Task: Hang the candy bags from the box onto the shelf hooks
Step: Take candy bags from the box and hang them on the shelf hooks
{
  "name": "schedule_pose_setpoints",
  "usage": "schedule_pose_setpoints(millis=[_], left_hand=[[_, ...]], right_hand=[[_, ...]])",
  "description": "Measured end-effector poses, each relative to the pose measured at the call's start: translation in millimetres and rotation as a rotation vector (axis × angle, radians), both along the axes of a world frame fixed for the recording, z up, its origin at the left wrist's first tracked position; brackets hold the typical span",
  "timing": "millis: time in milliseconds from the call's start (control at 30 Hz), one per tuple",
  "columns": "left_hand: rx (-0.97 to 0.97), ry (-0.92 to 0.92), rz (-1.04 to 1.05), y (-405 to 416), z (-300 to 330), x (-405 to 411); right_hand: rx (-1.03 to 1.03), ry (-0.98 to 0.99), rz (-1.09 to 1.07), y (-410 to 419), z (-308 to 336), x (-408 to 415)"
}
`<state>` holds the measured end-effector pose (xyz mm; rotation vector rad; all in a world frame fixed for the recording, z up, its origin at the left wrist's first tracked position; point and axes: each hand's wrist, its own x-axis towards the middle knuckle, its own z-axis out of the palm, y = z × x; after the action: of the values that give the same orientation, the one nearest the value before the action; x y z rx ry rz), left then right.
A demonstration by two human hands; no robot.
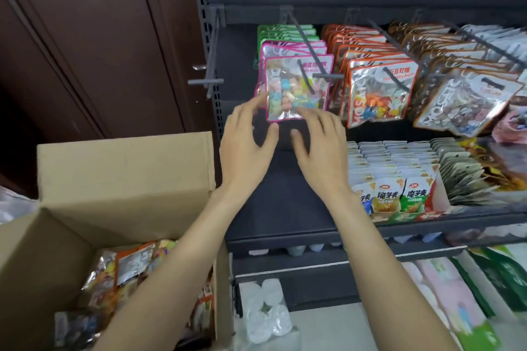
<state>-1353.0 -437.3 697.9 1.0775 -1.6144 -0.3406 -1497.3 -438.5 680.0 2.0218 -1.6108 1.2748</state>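
Observation:
A pink-edged candy bag [296, 85] hangs at the front of a black shelf hook [306, 43], with more pink and green bags behind it. My left hand [246, 142] and my right hand [319, 141] are raised just below that bag, fingers spread and straight; the fingertips reach its lower corners. Neither hand grips anything. The open cardboard box [122, 177] stands at lower left, with several candy bags [134, 265] lying inside under my left forearm. An empty hook [212, 57] juts out at the left of the rack.
Orange-edged bags [379, 91] and brown-edged bags [467, 100] fill the hooks to the right. Below them a shelf [285, 208] carries rows of snack packets [399, 194]. Lower shelves hold white cups [265, 310] and green and pink packs. A dark wooden cabinet [85, 37] stands at left.

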Motion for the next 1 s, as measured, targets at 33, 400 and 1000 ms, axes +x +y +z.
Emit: schedule_pose_setpoints(millis=[33, 400, 1000], left_hand=[[-0.018, 0.025, 0.013, 14, -1, 7], [0.192, -0.262, 0.126, 167, -72, 156], [0.730, -0.757, 0.076, 54, -239, 358]], right_hand=[[-0.034, -0.061, 0.021, 13, -1, 5], [0.179, -0.122, 0.467, 149, -43, 83], [1.095, 0.422, 0.265, 47, -199, 266]])
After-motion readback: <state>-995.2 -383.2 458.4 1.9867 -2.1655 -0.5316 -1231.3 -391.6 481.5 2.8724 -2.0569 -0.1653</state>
